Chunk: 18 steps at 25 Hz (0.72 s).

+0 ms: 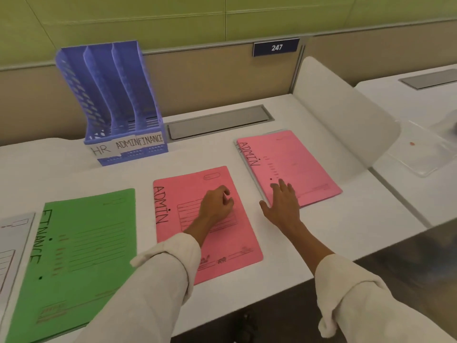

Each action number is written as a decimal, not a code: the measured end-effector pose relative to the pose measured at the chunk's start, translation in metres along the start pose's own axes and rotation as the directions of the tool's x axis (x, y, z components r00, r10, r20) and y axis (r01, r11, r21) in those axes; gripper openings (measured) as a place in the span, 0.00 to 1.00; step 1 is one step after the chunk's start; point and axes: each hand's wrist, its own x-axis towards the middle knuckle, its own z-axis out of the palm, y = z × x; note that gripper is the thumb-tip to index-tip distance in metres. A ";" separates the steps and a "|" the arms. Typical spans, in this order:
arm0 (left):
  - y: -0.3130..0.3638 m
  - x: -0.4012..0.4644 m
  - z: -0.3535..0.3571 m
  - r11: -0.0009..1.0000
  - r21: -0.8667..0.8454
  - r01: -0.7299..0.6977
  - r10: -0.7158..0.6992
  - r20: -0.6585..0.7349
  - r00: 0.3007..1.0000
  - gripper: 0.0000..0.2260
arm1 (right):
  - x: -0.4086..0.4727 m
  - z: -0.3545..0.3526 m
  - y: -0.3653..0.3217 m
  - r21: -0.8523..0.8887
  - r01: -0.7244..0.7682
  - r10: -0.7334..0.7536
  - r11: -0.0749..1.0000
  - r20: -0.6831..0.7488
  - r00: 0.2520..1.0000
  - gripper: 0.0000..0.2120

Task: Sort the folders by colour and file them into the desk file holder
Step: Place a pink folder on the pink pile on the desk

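A blue desk file holder (116,102) with three slots labelled HR, ADMIN and FINANCE stands empty at the back left. A pink ADMIN folder (220,246) lies flat in the middle of the desk; my left hand (217,204) rests on it with fingers curled, holding nothing. A second pink ADMIN folder (294,157) tops a small stack to the right; my right hand (282,204) lies flat with spread fingers on its near left corner. A green FINANCE folder (81,258) lies at the left. A grey-white folder (12,243) shows at the left edge.
The white desk (333,238) ends in a near edge below my sleeves. A grey cable flap (217,122) sits at the back. A curved white divider (338,115) bounds the right side, with a neighbouring desk and a clear tray (420,152) beyond.
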 end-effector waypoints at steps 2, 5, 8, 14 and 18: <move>0.021 0.016 0.024 0.998 -0.054 0.028 -0.026 0.024 0.999 0.09 | 0.013 -0.003 0.022 -0.037 -0.051 0.055 0.998 0.124 0.991 0.34; 0.042 0.032 0.049 0.980 -0.162 0.117 -0.104 0.087 0.991 0.12 | 0.026 -0.005 0.037 -0.055 -0.001 0.015 0.998 0.246 0.969 0.34; 0.057 0.043 0.063 0.914 -0.310 0.261 -0.231 0.133 0.964 0.14 | 0.040 -0.015 0.041 -0.107 0.078 -0.044 0.991 0.289 0.956 0.29; 0.087 0.062 0.071 0.768 -0.507 0.391 -0.305 0.247 0.920 0.18 | 0.034 -0.026 0.042 -0.132 0.330 -0.330 0.935 0.016 0.944 0.14; 0.095 0.066 0.076 0.612 -0.654 0.444 -0.364 0.266 0.893 0.16 | 0.017 -0.024 0.039 -0.079 0.493 -0.496 0.866 -0.247 0.832 0.12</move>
